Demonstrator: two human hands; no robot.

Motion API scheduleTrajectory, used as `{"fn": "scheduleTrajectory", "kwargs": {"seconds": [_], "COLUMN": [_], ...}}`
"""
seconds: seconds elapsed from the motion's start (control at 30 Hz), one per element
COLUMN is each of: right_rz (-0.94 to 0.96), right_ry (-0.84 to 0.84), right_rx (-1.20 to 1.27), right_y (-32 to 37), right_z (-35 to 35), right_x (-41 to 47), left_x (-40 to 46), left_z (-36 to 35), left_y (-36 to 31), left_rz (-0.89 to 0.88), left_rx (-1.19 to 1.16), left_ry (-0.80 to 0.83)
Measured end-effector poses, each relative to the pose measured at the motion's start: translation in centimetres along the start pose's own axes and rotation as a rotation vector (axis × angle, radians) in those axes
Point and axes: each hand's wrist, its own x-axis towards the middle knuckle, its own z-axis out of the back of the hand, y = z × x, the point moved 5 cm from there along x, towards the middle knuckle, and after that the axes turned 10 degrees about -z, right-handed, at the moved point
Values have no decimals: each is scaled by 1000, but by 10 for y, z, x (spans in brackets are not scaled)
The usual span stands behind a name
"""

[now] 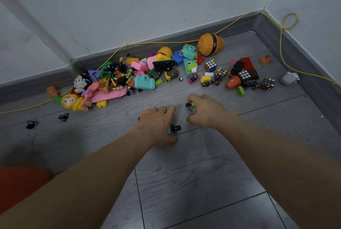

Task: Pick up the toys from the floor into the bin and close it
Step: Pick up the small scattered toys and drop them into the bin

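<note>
Both hands reach down to the grey floor (184, 182) in front of a heap of toys (129, 77) that lies along the wall from 10 to 2 o'clock. The left hand (156, 125) lies palm down with fingers spread over small pieces: an orange bit (145, 111) shows past its fingertips at 12 o'clock, and a black toy car (175, 128) sits just beside its thumb at 3 o'clock. The right hand (203, 110) has its fingers curled, pinching a small green and black toy (190, 105) at its 10 o'clock. 4 puzzle cubes (210, 65) lie at 1 o'clock, near an orange cone (233, 83). A yellow cord (280, 44) runs along the skirting. The bin is out of view.
</note>
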Motion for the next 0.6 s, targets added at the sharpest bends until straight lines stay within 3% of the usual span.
{"fn": "scheduleTrajectory", "kwargs": {"seconds": [0.33, 0.6], "right_rz": [13, -89], "right_ry": [0, 41], "right_rx": [276, 590], "right_y": [-10, -12], "right_z": [-1, 10], "right_x": [-7, -20], "left_x": [3, 0], "left_z": [7, 1], "left_y": [-20, -8], "left_rz": [21, 217], "left_rx": [61, -307], "left_ry": [-49, -71]}}
